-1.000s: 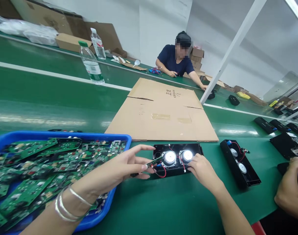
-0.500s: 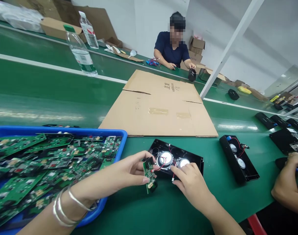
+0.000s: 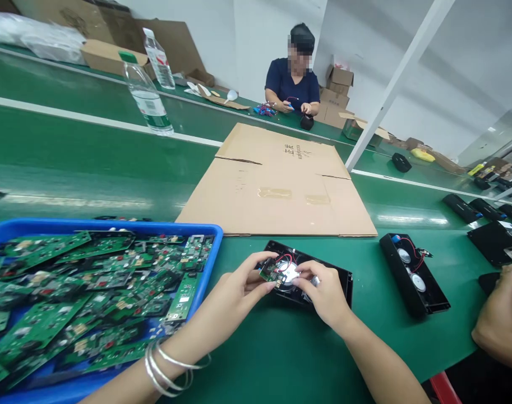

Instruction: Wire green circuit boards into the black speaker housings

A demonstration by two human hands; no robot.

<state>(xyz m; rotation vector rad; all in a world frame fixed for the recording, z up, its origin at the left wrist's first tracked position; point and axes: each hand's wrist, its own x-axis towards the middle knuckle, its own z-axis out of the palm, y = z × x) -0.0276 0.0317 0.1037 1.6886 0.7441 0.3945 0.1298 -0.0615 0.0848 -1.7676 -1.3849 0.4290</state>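
Observation:
My left hand (image 3: 249, 283) grips a small green circuit board (image 3: 271, 274) between thumb and fingers, over the left part of a black speaker housing (image 3: 331, 271). Close by, my right hand (image 3: 321, 289) is closed in a pinch at the board's right side. Its fingertips hide most of the wire plug there. Red wires (image 3: 287, 258) arch behind the board. Inside the housing, a round silver speaker (image 3: 290, 272) shows between my hands; a second one is mostly covered by my right hand.
A blue tray (image 3: 216, 247) heaped with circuit boards stands at left. Flattened cardboard (image 3: 276, 213) lies ahead. Another speaker housing (image 3: 432, 300) sits to the right, near a co-worker's arm (image 3: 497, 314). Across the bench are water bottles (image 3: 148, 104) and a seated person (image 3: 293, 84).
My left hand has brought the circuit board right and up over the housing, tilting it flatter. My right hand has moved up to meet it. The person opposite has drawn a black part closer.

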